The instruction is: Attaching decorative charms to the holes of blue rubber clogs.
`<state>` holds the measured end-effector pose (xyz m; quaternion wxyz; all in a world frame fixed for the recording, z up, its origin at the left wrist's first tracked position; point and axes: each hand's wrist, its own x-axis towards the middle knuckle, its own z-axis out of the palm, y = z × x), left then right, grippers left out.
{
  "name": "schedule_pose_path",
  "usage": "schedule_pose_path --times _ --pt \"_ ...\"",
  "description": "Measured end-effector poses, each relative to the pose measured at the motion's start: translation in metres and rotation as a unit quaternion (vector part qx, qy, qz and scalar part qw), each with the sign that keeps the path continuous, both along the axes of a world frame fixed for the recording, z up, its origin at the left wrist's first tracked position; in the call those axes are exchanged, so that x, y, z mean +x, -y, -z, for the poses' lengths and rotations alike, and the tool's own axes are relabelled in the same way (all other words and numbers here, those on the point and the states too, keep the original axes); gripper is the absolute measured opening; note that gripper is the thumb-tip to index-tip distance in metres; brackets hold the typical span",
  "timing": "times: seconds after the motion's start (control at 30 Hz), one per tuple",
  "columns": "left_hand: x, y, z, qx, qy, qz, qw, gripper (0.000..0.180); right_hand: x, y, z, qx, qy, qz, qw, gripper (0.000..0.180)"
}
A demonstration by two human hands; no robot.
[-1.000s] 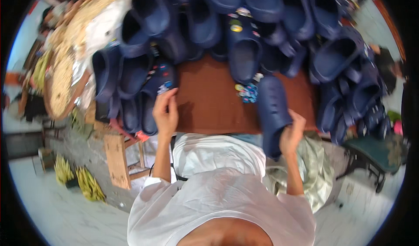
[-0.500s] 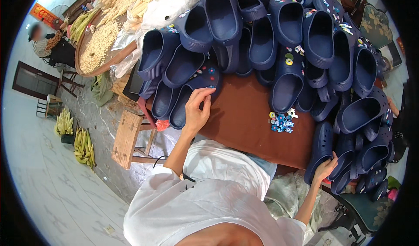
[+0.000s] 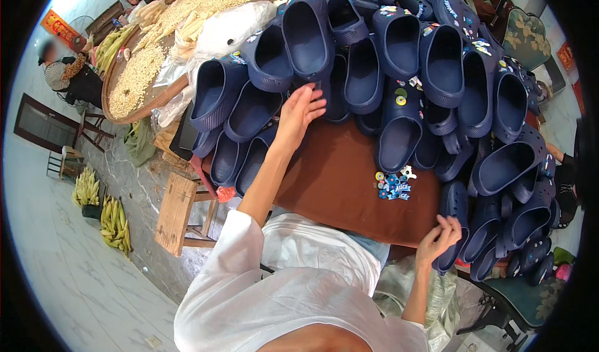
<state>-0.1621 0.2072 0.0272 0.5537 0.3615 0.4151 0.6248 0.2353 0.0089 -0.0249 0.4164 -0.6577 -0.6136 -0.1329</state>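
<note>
My left hand point(image 3: 302, 113) reaches over the far left of the brown table, fingers stretched and loosely apart, with nothing visible in it. It is just below an upright navy clog point(image 3: 306, 37) and partly hides the clogs behind it; whether it touches one I cannot tell. My right hand point(image 3: 439, 239) is at the table's right edge, fingers apart and slightly bent, beside a navy clog point(image 3: 454, 205) with holes in its upper. A small cluster of blue, white and yellow shoe charms point(image 3: 394, 185) lies on the brown tabletop point(image 3: 337, 193) between my hands.
Navy clogs are heaped along the table's far and right sides, several bearing colourful charms. A wooden stool point(image 3: 176, 208) stands at the left. Beyond it are a round tray of kernels point(image 3: 134, 80), corn cobs point(image 3: 115, 224) and other people. A chair point(image 3: 521, 296) stands at the lower right.
My left hand has moved farther away and slightly right, opening from a bent-finger pose. My right hand has shifted left off the clog it was touching. The whole view has moved slightly.
</note>
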Motion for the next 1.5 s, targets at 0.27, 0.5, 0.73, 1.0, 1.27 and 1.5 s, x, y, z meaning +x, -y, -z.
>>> schedule_pose_path --times 0.27,0.5,0.73,1.0,1.27,1.5 --pt "0.005 -0.046 -0.026 -0.108 0.168 0.002 0.980 0.067 -0.036 0.000 -0.001 -0.071 -0.020 -0.073 0.995 0.032" --pt "-0.008 -0.039 0.002 -0.089 0.214 0.056 0.971 0.031 -0.038 -0.001 0.004 -0.101 -0.062 -0.106 0.987 0.028" --pt "0.010 0.098 0.011 -0.151 0.191 0.169 0.955 0.045 -0.039 -0.002 0.006 -0.099 -0.078 -0.116 0.985 0.027" --pt "0.004 0.245 0.054 -0.327 0.132 0.286 0.891 0.051 -0.069 -0.029 -0.001 -0.090 -0.088 -0.184 0.975 0.027" --pt "0.017 0.269 0.057 -0.441 0.080 0.270 0.852 0.063 -0.107 -0.053 0.004 -0.130 -0.101 -0.247 0.955 0.023" --pt "-0.023 0.216 0.021 -0.124 -0.545 0.457 0.692 0.055 -0.126 -0.074 0.005 -0.191 -0.175 -0.304 0.917 0.022"
